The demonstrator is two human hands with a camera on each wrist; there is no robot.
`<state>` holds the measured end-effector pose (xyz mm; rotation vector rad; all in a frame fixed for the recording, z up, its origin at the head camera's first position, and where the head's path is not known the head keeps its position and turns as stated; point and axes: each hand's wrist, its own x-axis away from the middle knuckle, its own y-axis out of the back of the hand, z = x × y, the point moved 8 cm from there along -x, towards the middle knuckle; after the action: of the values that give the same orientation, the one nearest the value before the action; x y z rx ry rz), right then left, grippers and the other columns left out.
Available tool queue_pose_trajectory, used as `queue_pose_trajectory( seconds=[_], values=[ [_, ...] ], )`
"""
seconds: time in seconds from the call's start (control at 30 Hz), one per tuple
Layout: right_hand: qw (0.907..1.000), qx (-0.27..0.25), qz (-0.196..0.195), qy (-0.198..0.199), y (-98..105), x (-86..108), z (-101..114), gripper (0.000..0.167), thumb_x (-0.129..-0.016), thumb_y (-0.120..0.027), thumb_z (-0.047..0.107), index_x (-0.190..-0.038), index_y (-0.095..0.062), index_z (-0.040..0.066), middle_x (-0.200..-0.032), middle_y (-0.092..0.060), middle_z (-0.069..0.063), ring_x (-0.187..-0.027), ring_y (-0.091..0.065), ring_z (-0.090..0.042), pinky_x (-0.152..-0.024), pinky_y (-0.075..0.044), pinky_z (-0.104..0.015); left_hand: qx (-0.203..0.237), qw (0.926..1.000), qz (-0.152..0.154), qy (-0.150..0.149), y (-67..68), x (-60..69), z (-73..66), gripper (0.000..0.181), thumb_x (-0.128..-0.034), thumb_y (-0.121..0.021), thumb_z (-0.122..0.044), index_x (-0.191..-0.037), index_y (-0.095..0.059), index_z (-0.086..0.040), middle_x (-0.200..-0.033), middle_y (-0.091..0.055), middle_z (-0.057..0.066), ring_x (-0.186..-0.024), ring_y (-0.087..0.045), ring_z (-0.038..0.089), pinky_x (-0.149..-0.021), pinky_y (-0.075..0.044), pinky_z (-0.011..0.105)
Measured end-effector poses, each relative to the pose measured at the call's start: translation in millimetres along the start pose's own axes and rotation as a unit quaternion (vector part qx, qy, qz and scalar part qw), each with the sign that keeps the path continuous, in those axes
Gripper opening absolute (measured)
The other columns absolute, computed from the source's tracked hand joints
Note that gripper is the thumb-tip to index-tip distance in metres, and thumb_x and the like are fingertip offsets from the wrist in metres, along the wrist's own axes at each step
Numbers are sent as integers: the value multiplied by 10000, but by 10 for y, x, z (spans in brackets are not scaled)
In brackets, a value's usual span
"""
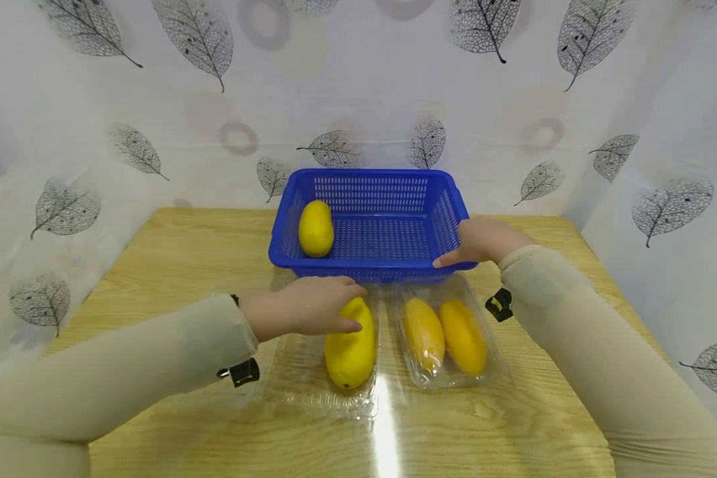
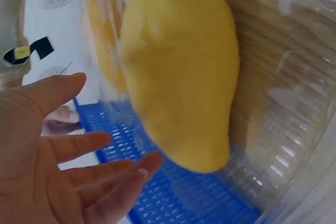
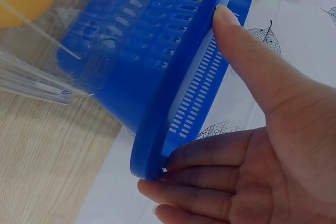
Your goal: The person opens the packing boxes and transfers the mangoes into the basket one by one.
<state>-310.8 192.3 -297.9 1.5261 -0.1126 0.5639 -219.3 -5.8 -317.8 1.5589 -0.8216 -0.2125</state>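
My left hand [image 1: 307, 307] is over the upper end of a large yellow mango [image 1: 349, 352] lying in a clear plastic tray [image 1: 301, 368]. In the left wrist view the fingers of that hand [image 2: 79, 156] are spread beside the mango [image 2: 181, 72], with a gap between them. At the blue basket's [image 1: 370, 264] front right corner, my right hand [image 1: 484, 240] holds the rim. The right wrist view shows the thumb of this hand [image 3: 252, 129] on the basket rim [image 3: 176, 77] and its fingers against the corner.
Another yellow mango [image 1: 316, 229] lies inside the basket at its left end. Two orange-yellow mangoes [image 1: 424, 335] [image 1: 463, 337] are in a second clear tray [image 1: 497, 362] on the right. Behind the wooden table [image 1: 185, 265] hangs a leaf-patterned curtain [image 1: 358, 86].
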Motion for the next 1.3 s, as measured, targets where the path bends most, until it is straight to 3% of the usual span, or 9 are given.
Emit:
queue_pose_trajectory(
  seconds=[0.2,0.37,0.43,0.6,0.83,1.03,1.2,1.3],
  values=[
    [10000,36,11,7,-8,-7,1,545,-811,-616,568,-548,-455,119,-536,-410,3,-548,-466,-173,-591,-425,-315,-377,9991,103,184,-174,-76,-11,664,-887,-511,-559,-1406,-421,-153,-1439,-385,89,-1143,-536,274,-848,-490,411],
    [10000,3,5,-10,-11,-9,-6,535,-809,-622,563,-567,-478,108,-563,-452,-15,-570,-487,-184,-604,-445,-324,-581,9980,148,175,-252,-104,-55,692,-892,-452,-601,-1440,-367,-187,-1473,-330,106,-1004,-611,291,-601,-511,345],
    [10000,1,-2,-7,-10,-9,-9,535,-809,-623,563,-569,-477,108,-565,-451,-15,-572,-487,-185,-606,-446,-325,-675,9975,149,166,-261,-108,-68,695,-895,-432,-609,-1444,-359,-190,-1471,-333,106,-1017,-607,294,-568,-502,335],
    [10000,3,-11,3,-2,-1,-10,541,-806,-627,562,-551,-452,118,-540,-404,3,-547,-464,-173,-585,-429,-312,-882,9960,119,100,-303,-117,-75,693,-896,-404,-625,-1434,-376,-189,-1439,-391,90,-1112,-557,296,-687,-523,377],
    [10000,22,7,12,-7,-5,-6,544,-807,-620,570,-549,-451,123,-537,-400,6,-541,-456,-169,-586,-430,-314,-1136,9930,184,-276,-392,-119,-103,584,-926,-423,-561,-1417,-412,-244,-1445,-362,139,-936,-622,287,-676,-523,374],
    [10000,42,35,-39,-14,-7,-16,542,-807,-619,572,-561,-468,114,-554,-438,-9,-559,-472,-179,-595,-435,-321,-524,9984,174,-141,-409,-83,-54,635,-920,-447,-553,-1423,-380,-172,-1461,-309,181,-1087,-553,358,-885,-467,448],
    [10000,48,5,-1,-11,-15,-10,544,-808,-616,575,-563,-461,115,-558,-423,-6,-565,-471,-182,-607,-441,-329,-61,9999,-3,150,-438,-48,-5,791,-851,-496,-634,-1433,-330,-125,-1458,-285,200,-1033,-572,373,-839,-492,448],
    [10000,61,14,-28,-13,-8,-12,539,-806,-617,577,-578,-478,109,-581,-451,-16,-584,-482,-190,-620,-450,-340,149,9995,-117,233,-450,-33,19,787,-840,-546,-605,-1423,-334,-121,-1448,-284,213,-982,-588,373,-816,-499,453]
  ],
)
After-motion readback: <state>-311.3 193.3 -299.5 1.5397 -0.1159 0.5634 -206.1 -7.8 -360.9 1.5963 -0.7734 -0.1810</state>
